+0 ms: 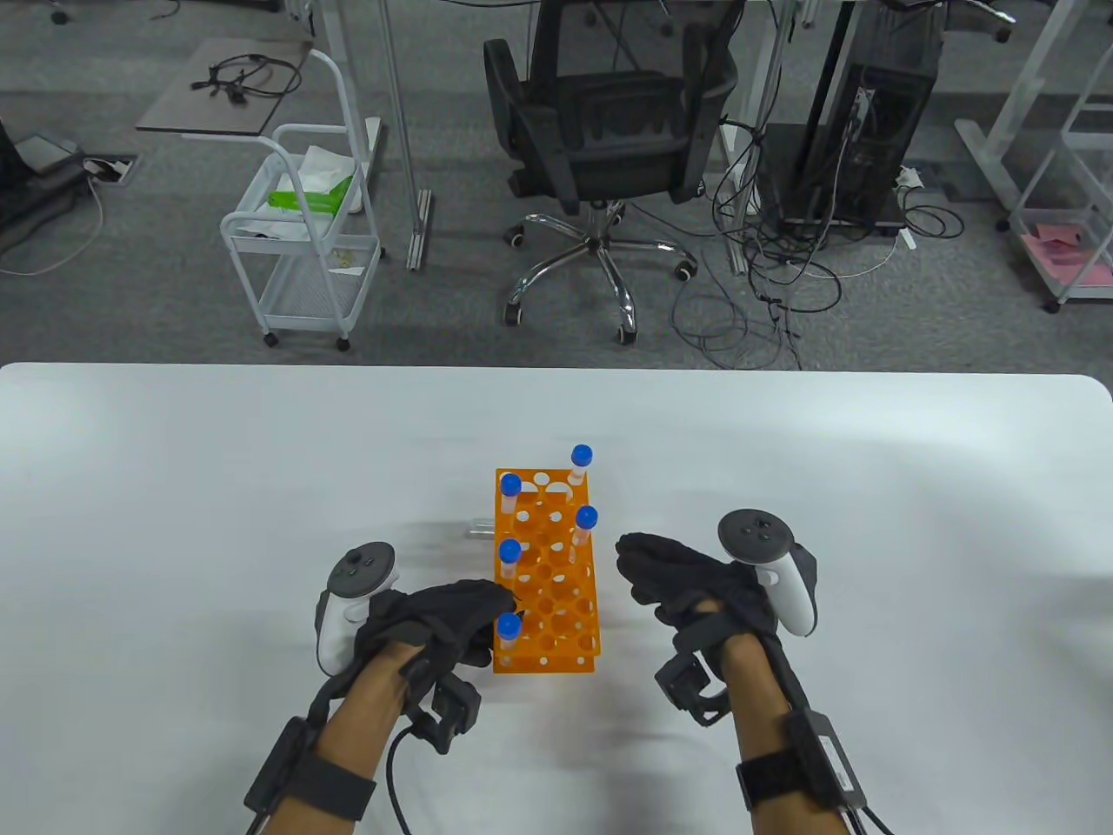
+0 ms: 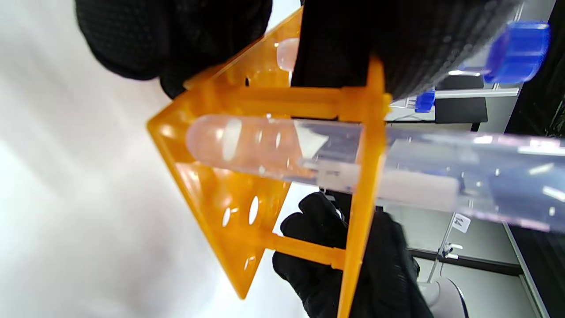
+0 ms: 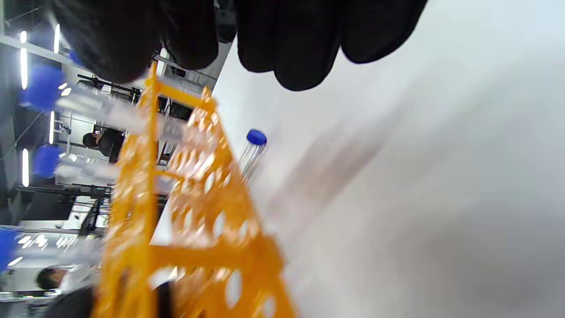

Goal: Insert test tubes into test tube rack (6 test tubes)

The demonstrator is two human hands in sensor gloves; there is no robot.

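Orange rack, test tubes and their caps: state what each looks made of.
Orange rack: looks like moulded plastic, glossy, thin uniform perforated plates. Test tubes: clear and shiny with sharp highlights; plastic or glass, cannot tell. Caps: opaque blue, smooth, probably plastic.

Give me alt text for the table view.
An orange test tube rack on a white table holds five blue-capped tubes; the gloved left hand touches its near left corner by the nearest tube, while the right hand hovers beside it.
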